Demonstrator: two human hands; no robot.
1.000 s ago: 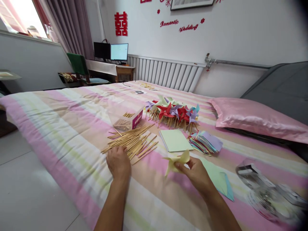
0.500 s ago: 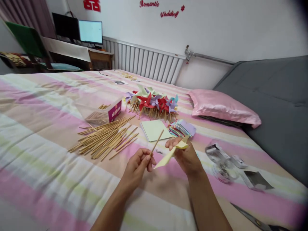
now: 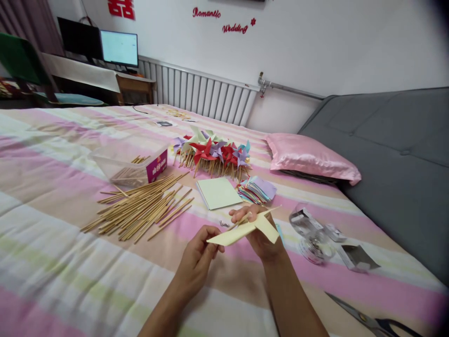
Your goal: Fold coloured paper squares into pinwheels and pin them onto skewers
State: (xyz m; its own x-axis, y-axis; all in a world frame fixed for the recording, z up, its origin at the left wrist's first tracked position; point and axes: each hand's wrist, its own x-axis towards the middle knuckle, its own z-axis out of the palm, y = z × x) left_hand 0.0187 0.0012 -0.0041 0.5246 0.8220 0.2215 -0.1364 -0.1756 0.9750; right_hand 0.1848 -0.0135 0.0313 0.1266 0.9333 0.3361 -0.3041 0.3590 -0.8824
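My right hand (image 3: 258, 234) holds a folded pale yellow paper pinwheel (image 3: 245, 228) over the striped bedspread. My left hand (image 3: 198, 255) pinches a thin wooden stick whose far end is hidden under the yellow paper. A loose heap of wooden sticks (image 3: 140, 208) lies to the left of my hands. Beyond them lie a pale green paper sheet (image 3: 218, 192), a stack of coloured paper squares (image 3: 257, 189) and a pile of finished pinwheels (image 3: 212, 154).
A clear plastic box (image 3: 133, 164) with sticks stands at the left. A clear container (image 3: 312, 234) and small boxes lie to the right; scissors (image 3: 368, 319) at the lower right. A pink pillow (image 3: 308, 159) and grey headboard (image 3: 396, 154) are on the right.
My left hand left the stick heap with one stick and brought it to the yellow pinwheel, its tip now under the paper. The view swung to the right.
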